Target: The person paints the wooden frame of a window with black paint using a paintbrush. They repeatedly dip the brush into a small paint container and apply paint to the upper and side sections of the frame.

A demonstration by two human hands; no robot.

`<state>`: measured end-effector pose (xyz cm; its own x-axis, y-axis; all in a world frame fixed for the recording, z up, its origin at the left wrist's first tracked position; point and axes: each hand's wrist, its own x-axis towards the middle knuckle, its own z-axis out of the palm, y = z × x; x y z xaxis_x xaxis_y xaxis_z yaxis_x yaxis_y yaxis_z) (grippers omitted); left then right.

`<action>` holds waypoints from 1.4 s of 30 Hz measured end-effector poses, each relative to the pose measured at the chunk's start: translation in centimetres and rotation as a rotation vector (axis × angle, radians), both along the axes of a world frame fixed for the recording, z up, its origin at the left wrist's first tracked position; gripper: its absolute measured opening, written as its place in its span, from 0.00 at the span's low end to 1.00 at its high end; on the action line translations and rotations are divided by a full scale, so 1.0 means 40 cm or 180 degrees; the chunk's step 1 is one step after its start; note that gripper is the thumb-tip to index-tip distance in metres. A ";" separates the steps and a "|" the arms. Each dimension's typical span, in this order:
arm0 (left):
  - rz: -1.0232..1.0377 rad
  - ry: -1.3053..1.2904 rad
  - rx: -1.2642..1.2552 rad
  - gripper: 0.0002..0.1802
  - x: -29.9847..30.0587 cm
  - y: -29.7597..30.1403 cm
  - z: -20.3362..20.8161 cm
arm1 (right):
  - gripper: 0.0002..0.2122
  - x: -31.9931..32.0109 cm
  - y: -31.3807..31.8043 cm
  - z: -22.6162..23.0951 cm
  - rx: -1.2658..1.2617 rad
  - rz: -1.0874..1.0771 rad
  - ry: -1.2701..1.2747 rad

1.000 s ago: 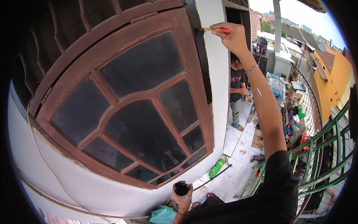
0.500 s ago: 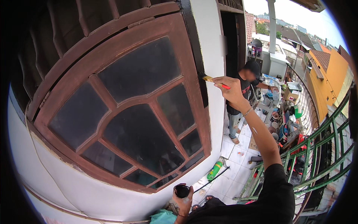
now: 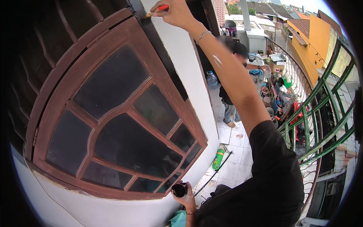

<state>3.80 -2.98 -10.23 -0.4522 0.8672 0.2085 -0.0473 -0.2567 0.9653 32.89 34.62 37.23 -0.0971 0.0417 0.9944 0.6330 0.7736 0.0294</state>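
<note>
The left hand's (image 3: 186,199) fingers are cupping a dark-filled cup (image 3: 179,190); the right hand's (image 3: 176,14) are gripping a red-handled paintbrush (image 3: 163,7) near the top of the frame strip (image 3: 162,51). That strip is seemingly looking mostly blackened; the window sash (image 3: 193,123) is showing brown. Beyond, a co-worker (image 3: 230,110) is standing.

Open air separates the left hand (image 3: 188,199) and right hand (image 3: 176,15) before the brown wooden-framed window (image 3: 132,140) with dark panes. A curved green metal railing (image 3: 305,126) blocks the right side.
</note>
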 end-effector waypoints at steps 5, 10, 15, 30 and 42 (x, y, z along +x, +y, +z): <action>-0.0018 0.0425 -0.0137 0.21 0.027 -0.034 0.081 | 0.06 -0.070 0.008 -0.137 0.0956 0.0615 0.0939; -0.0185 0.0635 -0.0160 0.22 0.043 -0.022 0.101 | 0.06 -0.059 -0.027 -0.381 0.0090 0.0608 0.0833; -0.0419 0.0671 -0.0323 0.18 0.017 -0.010 0.054 | 0.06 -0.025 -0.179 -0.735 -0.1274 0.0503 0.1091; -0.1097 0.1219 0.0060 0.23 0.058 0.038 -0.052 | 0.10 -0.032 -1.134 -1.639 -0.3654 -0.0810 0.5976; -0.1207 0.1234 -0.0009 0.23 0.073 0.013 -0.041 | 0.09 -0.090 -0.570 -1.050 -0.1776 0.1959 0.5479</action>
<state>6.71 -2.46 -11.87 0.0022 0.9554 0.2953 0.2236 -0.2883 0.9311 29.30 11.81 -4.79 0.7136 0.6941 -0.0952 -0.6243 0.5683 -0.5360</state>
